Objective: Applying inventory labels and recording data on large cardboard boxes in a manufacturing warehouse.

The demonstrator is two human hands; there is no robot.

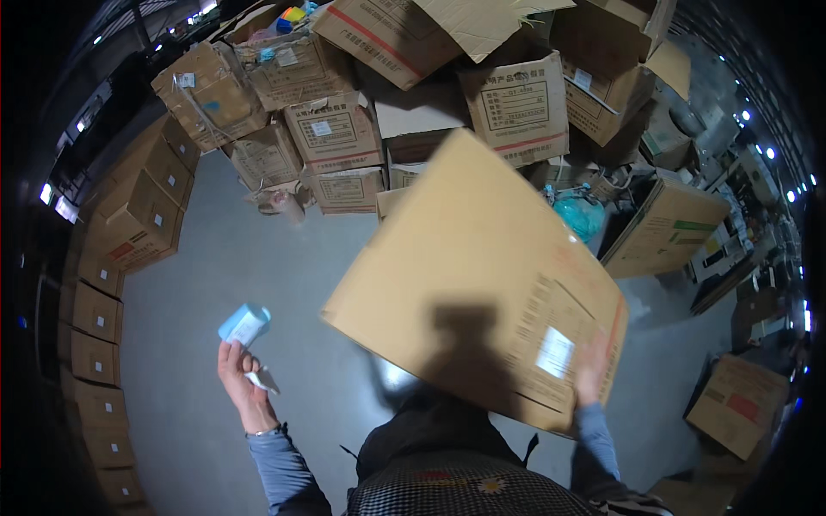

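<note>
Left hand (pixel 239 371): you grip a small light-blue paper box (pixel 245 324), lifted clear.
Right hand (pixel 590 371): you grip the big brown cardboard box (pixel 473 267), steadying it against you.

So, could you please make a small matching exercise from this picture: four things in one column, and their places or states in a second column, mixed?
Things:
1. small light blue box
2. large cardboard box
3. teal plastic bag
4. stacked cartons

Places or states:
A. lies on the floor among boxes, behind the big box
B. held up in the left hand
C. stand in a row along the left side
D. tilted, with the right hand on its lower right edge

Pairs: 1-B, 2-D, 3-A, 4-C
</note>
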